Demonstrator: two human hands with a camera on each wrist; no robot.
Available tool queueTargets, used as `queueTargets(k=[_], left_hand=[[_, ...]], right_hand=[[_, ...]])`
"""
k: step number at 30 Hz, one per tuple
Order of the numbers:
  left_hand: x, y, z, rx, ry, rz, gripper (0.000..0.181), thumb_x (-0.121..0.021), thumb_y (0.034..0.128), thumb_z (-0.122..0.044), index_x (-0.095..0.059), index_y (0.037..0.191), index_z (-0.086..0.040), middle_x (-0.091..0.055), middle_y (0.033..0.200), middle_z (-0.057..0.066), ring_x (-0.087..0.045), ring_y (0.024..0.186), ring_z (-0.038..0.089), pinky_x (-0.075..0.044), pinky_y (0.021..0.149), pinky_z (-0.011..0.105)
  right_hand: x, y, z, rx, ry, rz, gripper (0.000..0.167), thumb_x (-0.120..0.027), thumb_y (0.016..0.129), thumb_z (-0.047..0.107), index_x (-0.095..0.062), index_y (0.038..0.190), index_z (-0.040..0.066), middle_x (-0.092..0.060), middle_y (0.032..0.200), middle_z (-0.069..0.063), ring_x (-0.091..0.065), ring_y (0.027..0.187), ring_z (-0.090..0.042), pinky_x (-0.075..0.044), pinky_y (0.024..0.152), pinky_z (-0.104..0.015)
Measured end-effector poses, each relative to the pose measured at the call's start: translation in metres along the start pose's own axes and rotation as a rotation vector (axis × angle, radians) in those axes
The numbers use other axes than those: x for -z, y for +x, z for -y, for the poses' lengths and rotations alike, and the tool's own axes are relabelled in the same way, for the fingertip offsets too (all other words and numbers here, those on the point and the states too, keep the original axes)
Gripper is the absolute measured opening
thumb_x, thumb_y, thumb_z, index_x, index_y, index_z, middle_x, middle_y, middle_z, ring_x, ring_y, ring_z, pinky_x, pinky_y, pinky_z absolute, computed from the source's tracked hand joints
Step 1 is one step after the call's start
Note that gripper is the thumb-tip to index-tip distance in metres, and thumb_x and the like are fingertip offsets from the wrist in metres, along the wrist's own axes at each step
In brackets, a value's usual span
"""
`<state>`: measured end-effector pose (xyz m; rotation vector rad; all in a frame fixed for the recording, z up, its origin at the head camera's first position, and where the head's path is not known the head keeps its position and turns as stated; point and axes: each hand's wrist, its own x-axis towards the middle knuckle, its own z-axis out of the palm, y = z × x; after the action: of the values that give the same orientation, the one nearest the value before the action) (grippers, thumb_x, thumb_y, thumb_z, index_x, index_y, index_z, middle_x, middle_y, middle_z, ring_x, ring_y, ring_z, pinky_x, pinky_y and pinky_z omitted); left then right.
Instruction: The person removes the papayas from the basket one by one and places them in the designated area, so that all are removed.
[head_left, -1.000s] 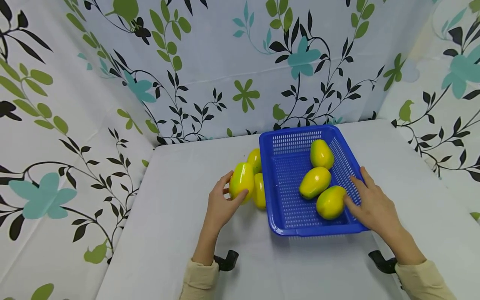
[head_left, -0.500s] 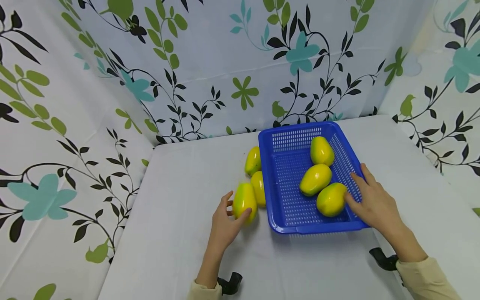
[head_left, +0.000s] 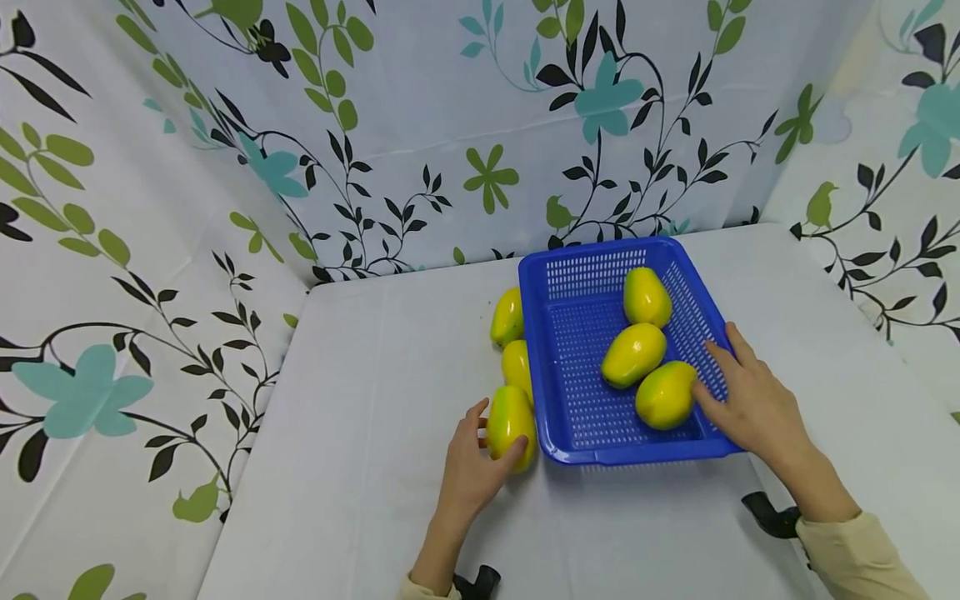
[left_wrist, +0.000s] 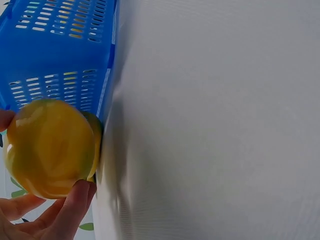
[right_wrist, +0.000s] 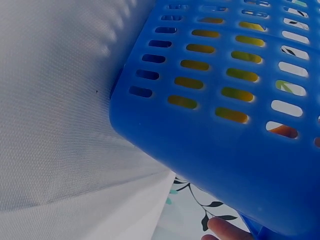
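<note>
In the head view my left hand [head_left: 476, 467] grips a yellow-green mango-like fruit [head_left: 512, 427] beside the basket's left wall; the left wrist view shows fingers around this fruit [left_wrist: 50, 150]. Two more fruits, one at the back [head_left: 507, 317] and one in the middle [head_left: 517, 368], lie along that wall. Three fruits [head_left: 647, 297], [head_left: 633, 356], [head_left: 666, 396] lie inside the blue basket [head_left: 534, 375]. My right hand [head_left: 757, 408] holds the basket's right rim, thumb inside near the front fruit. In the right wrist view, the basket wall [right_wrist: 190, 140] hides most of that hand.
A white cloth [head_left: 360, 417] covers the table beneath the basket and fruits. Patterned curtains [head_left: 420, 125] with leaves and flowers stand behind and at both sides. Black wrist mounts are on both forearms, the left [head_left: 480, 582] and the right [head_left: 770, 514].
My left hand has moved toward the front and slightly right with its fruit, which now sits in front of the other two by the basket. My right hand stays on the rim.
</note>
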<state>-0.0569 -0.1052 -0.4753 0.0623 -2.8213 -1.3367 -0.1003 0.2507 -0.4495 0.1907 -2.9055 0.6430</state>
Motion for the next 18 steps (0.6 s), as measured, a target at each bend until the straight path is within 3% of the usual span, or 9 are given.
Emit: queueTargets(k=[18], left_hand=[[-0.0056, -0.0069, 0.0003, 0.007, 0.011, 0.1, 0.082, -0.071, 0.0794, -0.054, -0.046, 0.143, -0.008, -0.061, 0.113, 0.009, -0.057, 0.091, 0.019, -0.052, 0.078, 0.034]], right_hand=[[0.0007, -0.0001, 0.0012, -0.005, 0.002, -0.006, 0.06, -0.06, 0.091, 0.025, -0.047, 0.136, -0.012, -0.024, 0.152, -0.037, -0.043, 0.116, -0.065, -0.047, 0.072, -0.072]])
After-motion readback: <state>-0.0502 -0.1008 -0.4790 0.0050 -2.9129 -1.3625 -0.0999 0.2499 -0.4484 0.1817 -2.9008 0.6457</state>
